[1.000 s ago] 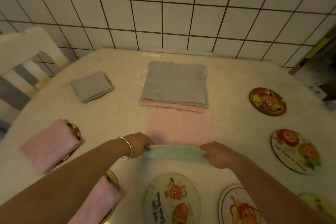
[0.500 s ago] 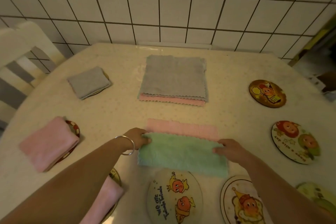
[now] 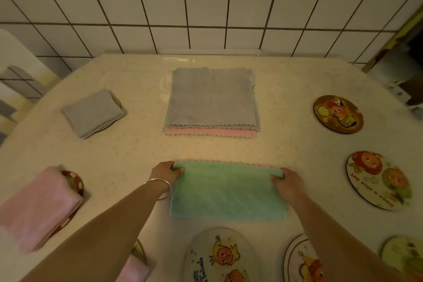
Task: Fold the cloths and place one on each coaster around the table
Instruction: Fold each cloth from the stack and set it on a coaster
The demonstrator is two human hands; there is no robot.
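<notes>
Three coasters hold folded cloths, several sit bare, while both hands, left hand (image 3: 165, 173) and right hand (image 3: 287, 182), pinch the half-folded green cloth (image 3: 227, 192).

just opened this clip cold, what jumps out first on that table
The green cloth at the near middle of the table draws the eye, folded over with the left hand and right hand gripping its far corners. Behind it lies a stack of unfolded cloths, grey on top with pink beneath. Bright cartoon coasters line the right side bare, while folded cloths already cover coasters on the left, such as the pink one.
</notes>
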